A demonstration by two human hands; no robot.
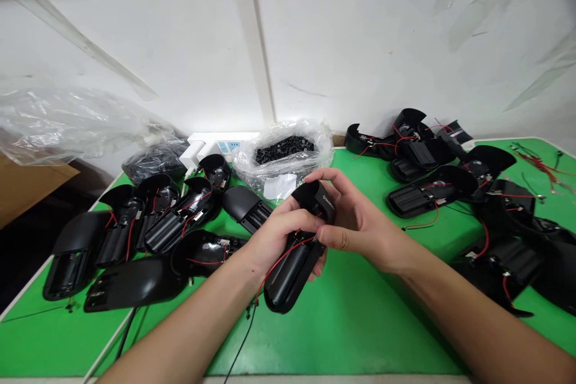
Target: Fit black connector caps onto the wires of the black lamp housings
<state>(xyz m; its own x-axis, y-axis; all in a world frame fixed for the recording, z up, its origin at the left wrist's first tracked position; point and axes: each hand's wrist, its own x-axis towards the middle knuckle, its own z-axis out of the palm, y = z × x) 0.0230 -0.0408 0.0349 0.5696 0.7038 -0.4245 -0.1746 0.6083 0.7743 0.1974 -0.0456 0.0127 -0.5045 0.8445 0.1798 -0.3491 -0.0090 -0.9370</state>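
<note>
Both hands hold one black plastic housing in front of me, above the green table. Its hollow inside faces me, with a battery-like cylindrical section at the lower end and a curved hood at the top. My left hand wraps round its middle from the left, thumb across the inside. My right hand grips the right edge, with the thumb pressed near the inner joint and the fingers behind the hood. A red wire runs along the housing, and a thin black wire hangs to the table. What lies under the thumbs is hidden.
Several similar black housings lie on the left, and more are heaped on the right. Behind my hands sits a clear bag of small black parts, beside a white power strip. Loose red wires lie far right.
</note>
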